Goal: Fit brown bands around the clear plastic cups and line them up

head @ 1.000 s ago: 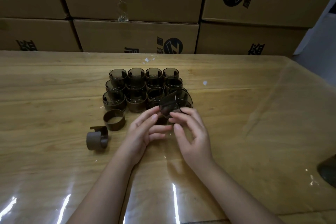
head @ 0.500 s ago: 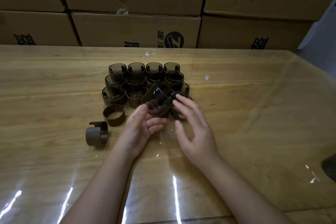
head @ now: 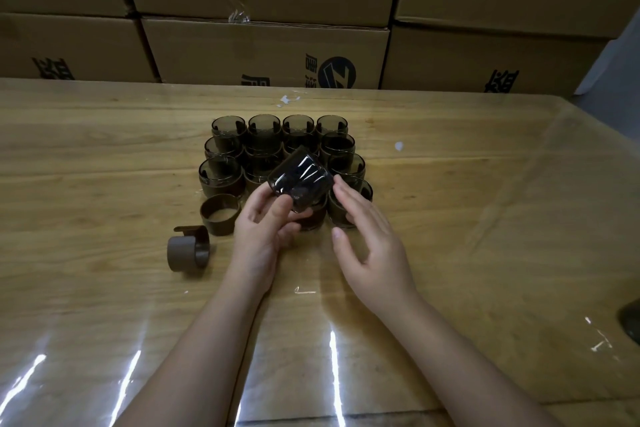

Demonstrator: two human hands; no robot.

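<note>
— Well, what could go wrong from here?
— The clear cup (head: 300,184) is up off the tabletop (head: 485,218), tilted and pinched between the thumb and fingers of the left hand (head: 263,232). It looks slick, so I'd guess a light pinch could let it slide out and drop onto the banded cups (head: 263,135) packed just under and beyond it.
— And the right hand (head: 370,243)?
— It holds nothing. The fingers are straight and a little spread, with the tips at the cup's right side, though I cannot tell if they touch it. The palm hangs over the front row, so a careless sweep might knock those cups out of line.
— Is there a band for it?
— Two lie left of the left hand. A loose band (head: 220,215) stands as a ring just beside it, and a second band (head: 188,248) lies on its side, nearer the person. Nothing blocks them, but the free hand would have to cross over the busy one.
— Anything else?
— Cardboard boxes (head: 263,52) are stacked beyond the rows. Far right of the right hand sits a dark thing (head: 631,322), too cut off to name.
</note>
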